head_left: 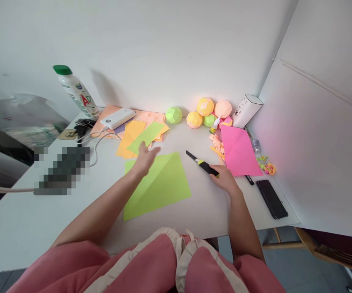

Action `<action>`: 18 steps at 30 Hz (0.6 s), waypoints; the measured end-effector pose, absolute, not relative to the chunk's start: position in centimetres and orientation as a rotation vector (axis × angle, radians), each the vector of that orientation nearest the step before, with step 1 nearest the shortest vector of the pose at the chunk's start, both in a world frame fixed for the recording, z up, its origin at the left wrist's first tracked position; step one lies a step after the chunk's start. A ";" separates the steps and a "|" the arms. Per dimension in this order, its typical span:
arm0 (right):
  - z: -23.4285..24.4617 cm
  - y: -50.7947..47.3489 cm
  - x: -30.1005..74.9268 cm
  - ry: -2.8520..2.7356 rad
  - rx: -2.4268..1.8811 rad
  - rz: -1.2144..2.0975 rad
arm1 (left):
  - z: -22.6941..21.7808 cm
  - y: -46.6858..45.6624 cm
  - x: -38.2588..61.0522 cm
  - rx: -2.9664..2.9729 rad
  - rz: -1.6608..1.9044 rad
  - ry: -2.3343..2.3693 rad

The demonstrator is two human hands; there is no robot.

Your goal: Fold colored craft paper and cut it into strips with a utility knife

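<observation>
A light green paper sheet (159,185) lies on the white table (26,219) in front of me, with a diagonal crease. My left hand (144,158) hovers open over its far left corner, fingers stretched toward the stack of yellow and green sheets (139,136). My right hand (224,177) rests on the table to the right of the green sheet, fingers closed on the handle end of a black and yellow utility knife (202,163). A pink sheet (238,150) lies just beyond my right hand.
Several paper balls (205,106) and a green one (174,114) sit by the wall with a small glue bottle (215,124) and a white box (249,109). A phone (272,198) lies near the right edge. A bottle (77,91), a power bank (118,118) and cables (98,140) are at the left.
</observation>
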State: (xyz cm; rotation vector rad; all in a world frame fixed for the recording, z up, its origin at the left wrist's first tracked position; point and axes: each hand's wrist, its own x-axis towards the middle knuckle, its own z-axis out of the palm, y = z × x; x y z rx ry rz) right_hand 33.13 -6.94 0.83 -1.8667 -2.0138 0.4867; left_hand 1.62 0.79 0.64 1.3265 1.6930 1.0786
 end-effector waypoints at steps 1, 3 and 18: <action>0.8 -6.9 33.1 -1.989 -1.895 0.454 | 0.3 -0.4 3.0 1.391 1.009 1.657; 0.5 -6.7 33.3 -1.928 -1.960 0.375 | -0.6 -3.1 5.7 1.545 0.853 1.587; -1.0 -5.8 33.1 -1.965 -1.724 0.049 | -0.9 -6.0 6.6 2.794 0.126 0.396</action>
